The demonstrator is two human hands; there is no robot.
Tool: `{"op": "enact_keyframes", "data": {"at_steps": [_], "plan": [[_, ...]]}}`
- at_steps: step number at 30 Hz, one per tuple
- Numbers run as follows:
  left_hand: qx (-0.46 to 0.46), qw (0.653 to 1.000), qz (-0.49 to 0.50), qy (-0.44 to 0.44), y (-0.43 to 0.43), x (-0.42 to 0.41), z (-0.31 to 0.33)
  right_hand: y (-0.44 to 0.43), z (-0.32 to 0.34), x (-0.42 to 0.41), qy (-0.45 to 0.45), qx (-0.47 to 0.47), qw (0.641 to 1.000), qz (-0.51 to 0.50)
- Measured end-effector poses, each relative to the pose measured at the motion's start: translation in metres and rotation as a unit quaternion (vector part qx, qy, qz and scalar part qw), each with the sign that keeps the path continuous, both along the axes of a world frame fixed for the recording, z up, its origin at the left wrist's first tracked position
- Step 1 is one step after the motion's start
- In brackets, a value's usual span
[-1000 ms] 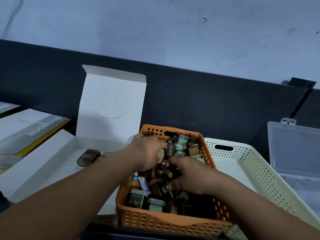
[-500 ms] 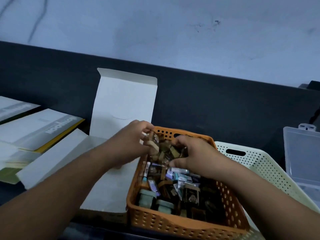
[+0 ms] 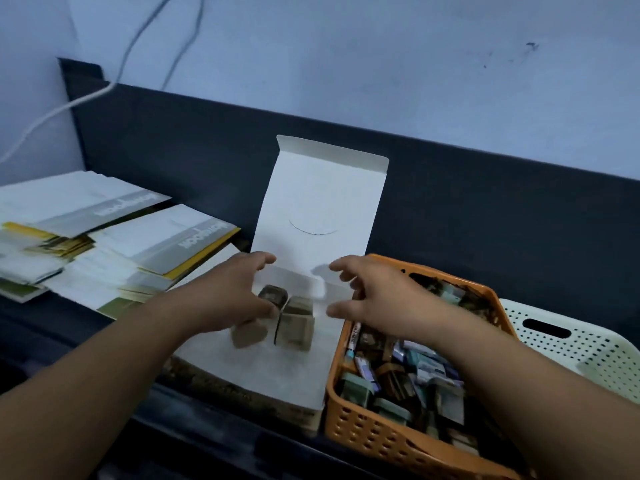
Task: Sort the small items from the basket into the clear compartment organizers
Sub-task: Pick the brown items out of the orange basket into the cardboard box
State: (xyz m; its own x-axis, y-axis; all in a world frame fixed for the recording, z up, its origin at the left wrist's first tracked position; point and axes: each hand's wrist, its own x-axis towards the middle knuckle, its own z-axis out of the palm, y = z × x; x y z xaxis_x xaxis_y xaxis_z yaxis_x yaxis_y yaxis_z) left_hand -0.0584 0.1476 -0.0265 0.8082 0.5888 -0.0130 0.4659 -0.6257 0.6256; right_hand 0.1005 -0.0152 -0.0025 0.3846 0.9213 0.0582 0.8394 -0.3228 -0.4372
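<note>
Now both hands have left the orange basket (image 3: 349, 424) and moved to the white carton (image 3: 318, 209) lying open just left of it. Three small brownish packets (image 3: 294, 323) now lie on its flap. The right hand (image 3: 377, 296) hovers above, fingers spread and empty. The left hand (image 3: 225, 296) is against the packets, but blur hides whether it grips one. The clear organizer is out of view, so I'd judge this staging; most items (image 3: 398, 375) are unsorted in the basket.
</note>
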Motion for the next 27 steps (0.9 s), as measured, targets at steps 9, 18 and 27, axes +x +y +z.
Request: {"op": "enact_keyframes", "data": {"at_steps": [9,18,27], "plan": [[0.024,0.977,-0.206,-0.043,-0.077,0.066,0.019,-0.102,-0.004,0.042,-0.022,-0.162,0.982,-0.090],[0.249,0.898,-0.331,0.147,-0.111,0.109,-0.006,-0.116,-0.016,0.023,-0.049,-0.242,0.969,-0.024],[0.120,0.944,-0.300,0.066,-0.101,0.105,-0.002,-0.116,-0.013,0.036,0.063,-0.107,0.990,-0.067]]}}
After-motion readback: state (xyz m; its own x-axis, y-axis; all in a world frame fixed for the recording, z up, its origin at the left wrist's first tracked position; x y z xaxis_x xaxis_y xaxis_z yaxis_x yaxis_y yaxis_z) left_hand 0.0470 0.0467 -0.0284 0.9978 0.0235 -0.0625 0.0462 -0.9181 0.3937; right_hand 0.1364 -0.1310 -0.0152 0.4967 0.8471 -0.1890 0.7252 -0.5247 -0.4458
